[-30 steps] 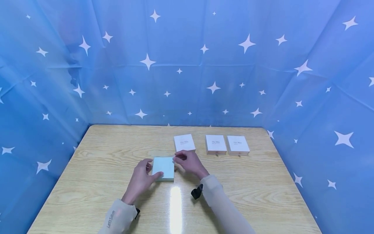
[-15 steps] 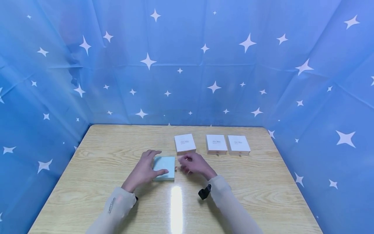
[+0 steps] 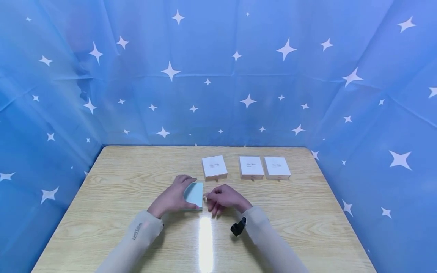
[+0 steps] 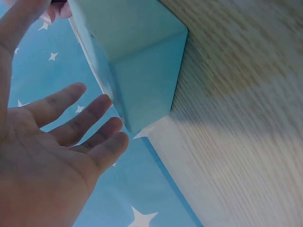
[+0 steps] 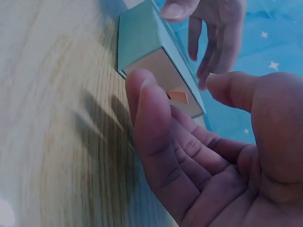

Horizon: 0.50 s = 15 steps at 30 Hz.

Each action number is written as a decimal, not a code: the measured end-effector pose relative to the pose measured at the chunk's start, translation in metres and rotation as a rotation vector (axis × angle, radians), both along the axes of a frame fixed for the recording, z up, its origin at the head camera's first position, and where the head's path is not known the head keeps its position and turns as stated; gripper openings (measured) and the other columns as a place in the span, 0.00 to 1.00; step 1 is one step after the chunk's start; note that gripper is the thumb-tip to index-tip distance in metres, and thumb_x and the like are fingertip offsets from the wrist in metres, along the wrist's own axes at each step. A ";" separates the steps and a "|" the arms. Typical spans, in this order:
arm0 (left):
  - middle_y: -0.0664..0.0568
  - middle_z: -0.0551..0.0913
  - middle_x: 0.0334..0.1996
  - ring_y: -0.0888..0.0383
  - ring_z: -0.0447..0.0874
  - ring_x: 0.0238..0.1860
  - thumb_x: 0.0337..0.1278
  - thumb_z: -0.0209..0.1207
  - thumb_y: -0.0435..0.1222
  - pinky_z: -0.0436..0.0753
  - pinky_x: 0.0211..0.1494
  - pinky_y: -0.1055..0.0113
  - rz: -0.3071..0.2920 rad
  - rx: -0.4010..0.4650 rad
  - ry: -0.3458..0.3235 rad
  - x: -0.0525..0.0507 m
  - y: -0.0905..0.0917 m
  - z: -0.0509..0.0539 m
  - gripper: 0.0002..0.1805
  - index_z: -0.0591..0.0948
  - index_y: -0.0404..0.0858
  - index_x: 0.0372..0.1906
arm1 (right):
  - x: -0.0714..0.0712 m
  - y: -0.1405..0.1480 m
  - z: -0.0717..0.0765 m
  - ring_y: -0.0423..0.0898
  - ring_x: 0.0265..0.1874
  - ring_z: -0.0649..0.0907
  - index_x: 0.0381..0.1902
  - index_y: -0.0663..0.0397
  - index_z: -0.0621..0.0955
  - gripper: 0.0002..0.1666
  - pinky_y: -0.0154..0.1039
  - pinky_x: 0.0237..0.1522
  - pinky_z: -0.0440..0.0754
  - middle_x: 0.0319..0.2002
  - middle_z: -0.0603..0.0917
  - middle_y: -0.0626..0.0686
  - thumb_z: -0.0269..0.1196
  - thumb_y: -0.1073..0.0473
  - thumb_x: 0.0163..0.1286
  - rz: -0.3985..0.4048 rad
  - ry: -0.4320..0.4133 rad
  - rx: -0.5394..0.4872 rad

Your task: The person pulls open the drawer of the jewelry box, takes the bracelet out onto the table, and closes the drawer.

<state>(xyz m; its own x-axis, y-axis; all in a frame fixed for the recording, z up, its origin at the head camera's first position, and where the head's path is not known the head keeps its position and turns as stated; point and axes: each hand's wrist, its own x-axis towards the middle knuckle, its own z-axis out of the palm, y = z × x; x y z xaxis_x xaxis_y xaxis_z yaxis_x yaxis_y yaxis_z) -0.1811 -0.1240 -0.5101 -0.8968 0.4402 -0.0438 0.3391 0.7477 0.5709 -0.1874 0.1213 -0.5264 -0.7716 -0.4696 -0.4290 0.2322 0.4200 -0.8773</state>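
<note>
Table (image 3: pixel 307 227): under box (image 3: pixel 195 193). Left sleeve (image 3: pixel 131 239): apparently "LetsSlim". Left hand (image 3: pixel 172 198): fingers spread round box's left, gripping nothing, presumably to steady it. Right hand (image 3: pixel 227 198): empty, thumb and forefinger parted, right of box. White boxes (image 3: pixel 251 166): three, beyond box, rightward; seemingly "Best Wishes". Tab (image 5: pixel 180 97): box's right face, likely turned for reach.

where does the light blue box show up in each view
Head: the light blue box is below centre, slightly left.
Left wrist: top, just left of centre.
Right wrist: upper middle.
Shared landmark: the starry blue curtain, visible in all three.
</note>
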 end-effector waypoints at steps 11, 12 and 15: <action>0.44 0.74 0.67 0.48 0.76 0.60 0.31 0.83 0.52 0.82 0.60 0.52 -0.004 -0.075 -0.003 -0.002 0.006 -0.007 0.59 0.71 0.36 0.74 | 0.001 -0.015 -0.007 0.46 0.20 0.88 0.37 0.63 0.85 0.18 0.39 0.26 0.89 0.29 0.90 0.62 0.59 0.53 0.77 -0.009 0.000 -0.002; 0.44 0.74 0.66 0.49 0.77 0.59 0.31 0.83 0.52 0.82 0.59 0.53 -0.003 -0.078 0.000 -0.002 0.006 -0.007 0.59 0.71 0.36 0.73 | 0.001 -0.016 -0.007 0.46 0.20 0.88 0.36 0.63 0.85 0.18 0.39 0.26 0.89 0.29 0.90 0.62 0.58 0.54 0.78 -0.010 0.006 -0.004; 0.45 0.76 0.65 0.49 0.77 0.58 0.30 0.83 0.52 0.82 0.58 0.53 -0.001 -0.085 0.014 -0.002 0.007 -0.007 0.57 0.72 0.36 0.72 | 0.001 -0.018 -0.008 0.46 0.19 0.87 0.35 0.64 0.84 0.18 0.39 0.25 0.89 0.28 0.90 0.62 0.57 0.55 0.78 -0.012 0.021 -0.008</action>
<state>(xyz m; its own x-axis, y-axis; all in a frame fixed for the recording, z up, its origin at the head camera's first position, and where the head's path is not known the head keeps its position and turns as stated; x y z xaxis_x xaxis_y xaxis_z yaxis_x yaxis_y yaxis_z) -0.1834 -0.1166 -0.5169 -0.8971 0.4365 -0.0686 0.3476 0.7931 0.5002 -0.1864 0.1036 -0.5344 -0.7858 -0.4635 -0.4094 0.2190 0.4106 -0.8851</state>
